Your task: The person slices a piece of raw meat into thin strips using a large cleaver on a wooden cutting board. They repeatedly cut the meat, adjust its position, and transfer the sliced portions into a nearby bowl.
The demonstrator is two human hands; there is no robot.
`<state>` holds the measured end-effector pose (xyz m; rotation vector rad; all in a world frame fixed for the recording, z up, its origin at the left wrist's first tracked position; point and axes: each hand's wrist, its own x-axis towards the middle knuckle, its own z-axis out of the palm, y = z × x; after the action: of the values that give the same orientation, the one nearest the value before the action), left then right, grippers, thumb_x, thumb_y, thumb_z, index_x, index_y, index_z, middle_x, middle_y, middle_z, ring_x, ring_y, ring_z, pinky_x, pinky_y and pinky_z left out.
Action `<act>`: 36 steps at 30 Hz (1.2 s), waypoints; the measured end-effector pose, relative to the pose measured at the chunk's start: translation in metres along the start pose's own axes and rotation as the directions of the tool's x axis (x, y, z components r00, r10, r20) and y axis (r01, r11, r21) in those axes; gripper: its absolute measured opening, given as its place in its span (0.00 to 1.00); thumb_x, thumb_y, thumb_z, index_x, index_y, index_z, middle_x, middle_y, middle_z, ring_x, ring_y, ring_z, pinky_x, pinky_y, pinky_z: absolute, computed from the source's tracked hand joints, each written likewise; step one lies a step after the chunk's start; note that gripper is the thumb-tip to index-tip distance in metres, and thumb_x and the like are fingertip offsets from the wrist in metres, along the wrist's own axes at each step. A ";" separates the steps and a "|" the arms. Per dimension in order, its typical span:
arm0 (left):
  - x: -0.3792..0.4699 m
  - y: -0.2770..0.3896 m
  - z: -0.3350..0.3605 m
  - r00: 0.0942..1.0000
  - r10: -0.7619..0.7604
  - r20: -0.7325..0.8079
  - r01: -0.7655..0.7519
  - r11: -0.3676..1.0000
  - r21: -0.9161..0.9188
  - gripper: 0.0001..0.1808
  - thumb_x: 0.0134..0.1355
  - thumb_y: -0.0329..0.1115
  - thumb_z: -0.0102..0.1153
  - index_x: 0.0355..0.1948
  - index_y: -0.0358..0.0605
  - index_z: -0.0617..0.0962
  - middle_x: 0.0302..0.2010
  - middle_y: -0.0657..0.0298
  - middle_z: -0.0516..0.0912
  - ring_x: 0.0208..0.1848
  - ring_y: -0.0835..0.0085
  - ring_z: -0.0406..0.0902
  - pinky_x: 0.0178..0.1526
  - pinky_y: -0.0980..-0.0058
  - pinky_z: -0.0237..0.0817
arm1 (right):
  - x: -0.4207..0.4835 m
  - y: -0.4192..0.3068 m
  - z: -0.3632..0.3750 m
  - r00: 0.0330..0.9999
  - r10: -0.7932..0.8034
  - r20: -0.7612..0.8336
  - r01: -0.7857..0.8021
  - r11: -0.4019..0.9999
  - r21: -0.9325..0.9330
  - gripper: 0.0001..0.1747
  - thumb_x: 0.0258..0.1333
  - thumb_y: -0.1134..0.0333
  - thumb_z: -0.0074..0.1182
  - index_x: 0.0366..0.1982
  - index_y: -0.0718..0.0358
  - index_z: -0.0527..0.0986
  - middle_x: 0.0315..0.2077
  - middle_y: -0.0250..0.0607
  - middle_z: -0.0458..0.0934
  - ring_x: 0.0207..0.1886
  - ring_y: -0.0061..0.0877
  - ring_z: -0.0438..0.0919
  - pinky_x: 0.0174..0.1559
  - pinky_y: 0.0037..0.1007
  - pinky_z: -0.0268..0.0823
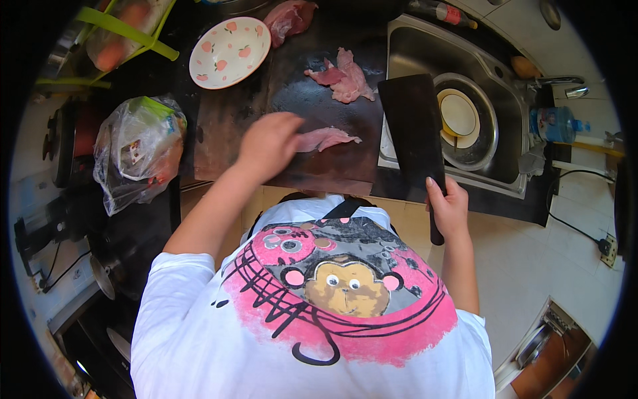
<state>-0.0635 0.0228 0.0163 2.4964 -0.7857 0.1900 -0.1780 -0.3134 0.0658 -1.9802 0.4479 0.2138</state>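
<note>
My right hand [447,202] grips the handle of a wide, dark cleaver [411,127], its blade raised over the counter beside the sink. On the dark cutting board [224,149] lies a strip of raw meat [326,139]; my left hand [271,142], slightly blurred, is at its left end, fingers curled. Whether those fingers grip the meat cannot be told. Farther back on the board are more pieces of raw meat [349,80]. A larger chunk of raw meat [290,21] rests at the far edge, next to a white bowl with a peach-like fruit pattern [229,52].
Right of the board, a steel sink [508,109] holds a metal basin [491,119] with a smaller bowl [458,115] inside. A plastic bag of items [144,149] sits at the left, below a green-edged rack [144,37]. A plastic jug [553,123] stands near the faucet [563,82].
</note>
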 end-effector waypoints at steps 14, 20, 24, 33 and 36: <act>-0.001 0.020 0.037 0.848 0.469 0.245 -0.449 0.883 -0.138 0.28 0.51 0.40 0.61 0.53 0.40 0.74 0.59 0.56 0.71 0.63 0.59 0.65 0.65 0.59 0.54 | -0.016 -0.024 0.037 0.992 -0.116 -0.041 0.099 0.949 -0.300 0.12 0.53 0.61 0.58 0.31 0.64 0.78 0.17 0.39 0.72 0.20 0.25 0.70 0.25 0.27 0.62; 0.004 0.029 0.046 0.806 0.453 0.380 -0.402 0.891 -0.210 0.34 0.52 0.43 0.60 0.58 0.36 0.68 0.66 0.54 0.62 0.69 0.57 0.56 0.69 0.57 0.46 | -0.006 -0.038 0.034 0.958 -0.288 0.007 0.253 0.829 -0.499 0.10 0.50 0.61 0.57 0.30 0.59 0.79 0.22 0.43 0.77 0.25 0.40 0.76 0.27 0.35 0.66; 0.010 0.037 0.059 0.729 0.552 0.405 -0.434 0.830 -0.352 0.35 0.53 0.45 0.59 0.58 0.37 0.68 0.65 0.51 0.63 0.69 0.54 0.56 0.68 0.56 0.46 | -0.001 -0.036 0.032 0.946 -0.323 0.033 0.288 0.789 -0.543 0.10 0.50 0.60 0.57 0.30 0.58 0.79 0.22 0.42 0.77 0.26 0.41 0.77 0.28 0.36 0.67; 0.015 0.048 0.071 0.775 0.494 0.395 -0.424 0.869 -0.254 0.44 0.52 0.55 0.57 0.63 0.36 0.63 0.68 0.47 0.57 0.70 0.53 0.52 0.70 0.57 0.41 | 0.006 -0.032 0.031 0.953 -0.300 0.033 0.277 0.826 -0.491 0.10 0.50 0.61 0.57 0.31 0.59 0.79 0.22 0.43 0.77 0.26 0.41 0.77 0.28 0.36 0.67; 0.019 0.048 0.063 0.747 0.545 0.381 -0.442 0.835 -0.327 0.42 0.52 0.54 0.58 0.62 0.37 0.64 0.67 0.50 0.59 0.71 0.55 0.52 0.70 0.57 0.41 | 0.004 -0.035 0.030 0.973 -0.228 0.020 0.208 0.844 -0.495 0.09 0.50 0.62 0.57 0.31 0.59 0.79 0.23 0.43 0.77 0.26 0.40 0.77 0.28 0.35 0.67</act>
<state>-0.0760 -0.0523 -0.0120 2.0838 -1.5822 -0.3147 -0.1584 -0.2741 0.0807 -2.5267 0.1945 0.1531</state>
